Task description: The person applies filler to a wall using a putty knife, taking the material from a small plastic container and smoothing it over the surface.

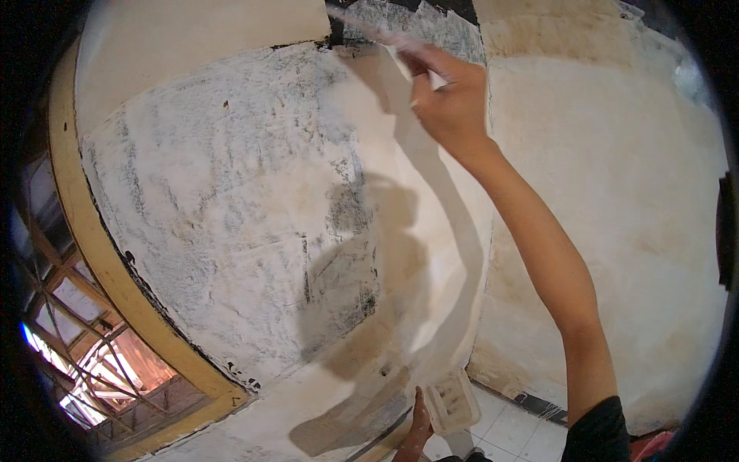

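Observation:
My right hand (454, 104) is raised high against the wall, its fingers closed round a pale, long, thin tool (381, 35). The tool's far end is smeared by motion, so I cannot tell whether it is a brush or a scraper. It points up and left toward a dark strip by the wall's corner. Low in the view, my left hand (418, 427) grips the side of a shallow whitish plastic tub (453, 402), thumb along its edge. Patchy white coating over grey covers the wall (208, 192) in front of me.
A yellow-painted window frame (92, 208) with metal bars stands at the left. The adjoining cream wall (593, 192) meets the front wall in a corner. White floor tiles (500, 423) show below, and my shadow falls across the front wall.

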The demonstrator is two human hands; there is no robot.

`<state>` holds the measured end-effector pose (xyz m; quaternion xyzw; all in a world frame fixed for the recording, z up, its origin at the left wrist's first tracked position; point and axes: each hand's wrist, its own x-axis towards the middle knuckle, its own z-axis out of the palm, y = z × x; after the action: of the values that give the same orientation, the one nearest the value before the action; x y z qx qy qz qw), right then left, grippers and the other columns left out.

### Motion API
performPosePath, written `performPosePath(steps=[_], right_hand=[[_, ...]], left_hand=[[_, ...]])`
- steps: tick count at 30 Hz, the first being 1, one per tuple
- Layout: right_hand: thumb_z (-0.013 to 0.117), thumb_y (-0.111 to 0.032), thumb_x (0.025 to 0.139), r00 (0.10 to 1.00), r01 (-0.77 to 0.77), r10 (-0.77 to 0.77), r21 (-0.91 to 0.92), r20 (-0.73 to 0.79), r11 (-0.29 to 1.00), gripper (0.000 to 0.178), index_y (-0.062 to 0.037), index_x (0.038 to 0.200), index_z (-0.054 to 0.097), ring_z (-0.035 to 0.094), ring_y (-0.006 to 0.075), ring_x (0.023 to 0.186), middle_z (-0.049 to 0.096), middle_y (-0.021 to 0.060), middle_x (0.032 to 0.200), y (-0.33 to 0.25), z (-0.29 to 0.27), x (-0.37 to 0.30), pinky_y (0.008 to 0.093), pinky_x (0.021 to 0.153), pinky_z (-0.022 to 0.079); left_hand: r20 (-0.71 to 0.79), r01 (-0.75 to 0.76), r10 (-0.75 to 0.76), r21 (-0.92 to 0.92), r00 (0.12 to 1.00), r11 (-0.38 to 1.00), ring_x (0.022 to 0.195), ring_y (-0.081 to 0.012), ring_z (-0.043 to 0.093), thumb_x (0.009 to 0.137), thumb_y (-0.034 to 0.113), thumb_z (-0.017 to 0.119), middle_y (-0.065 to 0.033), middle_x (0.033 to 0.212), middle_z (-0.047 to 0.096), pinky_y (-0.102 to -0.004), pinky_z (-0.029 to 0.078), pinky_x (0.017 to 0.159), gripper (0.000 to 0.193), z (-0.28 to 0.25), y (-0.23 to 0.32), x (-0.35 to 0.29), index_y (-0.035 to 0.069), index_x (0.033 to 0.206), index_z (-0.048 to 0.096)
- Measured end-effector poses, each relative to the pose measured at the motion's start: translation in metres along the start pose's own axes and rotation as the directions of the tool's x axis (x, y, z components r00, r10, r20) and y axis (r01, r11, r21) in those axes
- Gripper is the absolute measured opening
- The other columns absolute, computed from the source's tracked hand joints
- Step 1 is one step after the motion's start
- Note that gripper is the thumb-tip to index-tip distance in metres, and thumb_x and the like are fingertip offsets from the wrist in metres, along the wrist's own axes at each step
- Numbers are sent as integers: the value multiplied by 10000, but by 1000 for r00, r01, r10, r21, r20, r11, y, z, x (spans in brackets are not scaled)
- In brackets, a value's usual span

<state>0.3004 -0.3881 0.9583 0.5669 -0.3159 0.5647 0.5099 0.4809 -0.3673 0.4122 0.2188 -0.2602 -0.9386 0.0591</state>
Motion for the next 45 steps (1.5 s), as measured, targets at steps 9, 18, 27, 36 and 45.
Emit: performPosePath(steps=[9, 18, 27, 36, 45], right_hand=[[545, 26, 621, 883, 75, 16, -174, 469, 982, 408, -109, 991, 652, 633, 248, 842, 660, 90, 901, -59, -13, -86, 348, 707, 523], [501, 74, 706, 995, 88, -65, -322, 82, 943, 383, -69, 1012, 683, 652, 235, 625, 666, 135, 785, 3, -17, -11, 294, 587, 508], [579, -25, 593, 888, 106, 47, -303, 457, 947, 437, -87, 1024, 618, 606, 314, 629, 630, 100, 736, -49, -7, -113, 406, 567, 492], [531, 32, 712, 990, -55, 96, -348, 101, 936, 304, -18, 984, 657, 651, 319, 682, 650, 185, 812, -25, -38, -54, 342, 599, 509], [522, 89, 607, 939, -69, 139, -224, 315, 972, 334, -51, 881, 653, 568, 320, 574, 588, 152, 689, -60, -13, -95, 355, 509, 467]], left_hand=[[-8, -5, 5, 2, 1000, 1000, 1021, -261, 578, 900, 616, 368, -121, 1169, 555, -428, 491, 867, 696, -6, -3, -5, 64, 1321, 407], [-6, -18, 18, 6, 1000, 1000, 1030, -265, 574, 899, 620, 365, -124, 1182, 549, -433, 485, 876, 703, -7, -4, -8, 63, 1327, 399], [-22, -42, 42, -4, 999, 999, 1039, -269, 570, 898, 623, 361, -126, 1196, 543, -438, 478, 885, 710, -15, 4, -14, 63, 1333, 392], [-19, -41, 41, 11, 999, 999, 1048, -274, 566, 897, 627, 358, -129, 1209, 537, -443, 472, 894, 717, -8, -7, -18, 62, 1339, 384], [-21, -43, 43, -4, 999, 999, 1057, -278, 562, 896, 630, 354, -132, 1222, 530, -448, 465, 903, 725, -9, -4, -21, 61, 1345, 377]])
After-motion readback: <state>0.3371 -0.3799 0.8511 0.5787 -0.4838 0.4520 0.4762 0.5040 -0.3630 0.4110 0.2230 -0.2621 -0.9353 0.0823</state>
